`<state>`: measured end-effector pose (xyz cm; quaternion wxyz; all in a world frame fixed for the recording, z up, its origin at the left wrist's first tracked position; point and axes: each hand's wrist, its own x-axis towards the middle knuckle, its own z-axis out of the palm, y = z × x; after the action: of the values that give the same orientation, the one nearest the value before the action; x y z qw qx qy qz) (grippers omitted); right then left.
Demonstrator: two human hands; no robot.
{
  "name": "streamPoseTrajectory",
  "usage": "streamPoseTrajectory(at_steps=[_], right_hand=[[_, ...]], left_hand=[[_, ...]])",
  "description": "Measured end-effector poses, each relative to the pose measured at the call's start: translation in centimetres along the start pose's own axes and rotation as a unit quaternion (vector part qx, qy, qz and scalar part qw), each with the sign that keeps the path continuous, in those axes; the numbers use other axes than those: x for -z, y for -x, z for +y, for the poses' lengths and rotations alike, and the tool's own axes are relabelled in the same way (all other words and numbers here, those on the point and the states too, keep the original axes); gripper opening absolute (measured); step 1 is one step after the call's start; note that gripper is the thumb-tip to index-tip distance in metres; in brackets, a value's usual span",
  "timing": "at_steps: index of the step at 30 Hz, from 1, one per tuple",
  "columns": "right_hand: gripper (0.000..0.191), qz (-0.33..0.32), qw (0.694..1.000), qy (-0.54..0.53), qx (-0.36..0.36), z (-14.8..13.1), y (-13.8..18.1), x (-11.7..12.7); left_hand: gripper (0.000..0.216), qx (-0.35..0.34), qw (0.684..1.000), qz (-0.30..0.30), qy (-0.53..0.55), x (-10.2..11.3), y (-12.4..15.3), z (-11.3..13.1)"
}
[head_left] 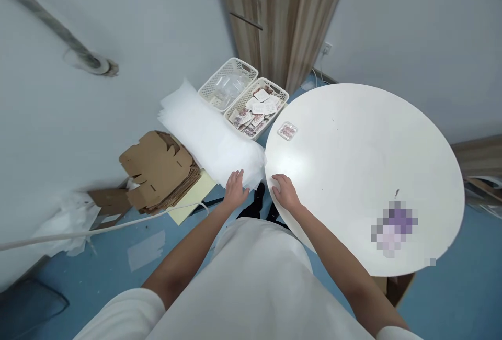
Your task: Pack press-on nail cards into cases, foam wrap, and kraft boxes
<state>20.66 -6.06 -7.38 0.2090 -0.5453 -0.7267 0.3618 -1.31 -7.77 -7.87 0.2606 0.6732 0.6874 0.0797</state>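
My left hand [235,189], fingers apart and holding nothing, is at the near end of a stack of white foam sheets [212,131]; whether it touches them I cannot tell. Over the left edge of the round white table [353,151] is my right hand [285,191], its fingers loosely curved with nothing in them. A small clear pack with reddish pieces [287,131] lies on the table beyond that hand. Behind the foam sheets, a white basket [275,86] holds many printed cards or packets, and another white basket [204,89] contains clear plastic packaging.
Flat brown cardboard boxes [157,167] are piled left of the foam sheets. A white cable [117,227] stretches across the left side. The wood-grain cabinet [282,21] stands at the back. A blurred-out purple and pink item [396,227] lies on the table's right part.
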Motion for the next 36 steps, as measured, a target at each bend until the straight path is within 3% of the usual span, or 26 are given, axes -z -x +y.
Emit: streamPoseTrajectory(at_steps=[5,12,17,22,26,30,36], right_hand=[[0.04,-0.102,0.993,-0.002,0.051,-2.4,-2.5,-1.4],[0.04,-0.185,0.974,0.025,0.126,-6.4,-6.6,-5.0],[0.038,-0.16,0.976,0.065,0.135,-8.8,-9.7,-7.8],[0.04,-0.138,0.981,0.091,0.106,-10.0,-13.8,-10.6],[0.047,-0.129,0.982,0.119,0.069,-10.0,-16.4,-12.4],[0.05,-0.16,0.976,0.147,0.034,-9.9,-17.3,-13.1],[0.048,-0.165,0.976,0.138,0.017,-10.1,-16.9,-13.5]], left_hand=[[0.057,0.101,0.991,0.018,-0.089,2.0,1.2,-2.9],[0.043,0.117,0.981,0.043,-0.152,5.7,-0.9,-6.1],[0.045,0.082,0.989,0.028,-0.123,7.2,-3.7,-8.2],[0.054,0.072,0.989,0.061,-0.114,7.3,-6.7,-10.2],[0.039,0.035,0.993,0.052,-0.105,7.1,-8.7,-11.8],[0.017,-0.008,0.991,0.049,-0.127,6.9,-9.5,-12.6],[0.027,-0.067,0.98,0.054,-0.179,7.2,-9.4,-12.4]])
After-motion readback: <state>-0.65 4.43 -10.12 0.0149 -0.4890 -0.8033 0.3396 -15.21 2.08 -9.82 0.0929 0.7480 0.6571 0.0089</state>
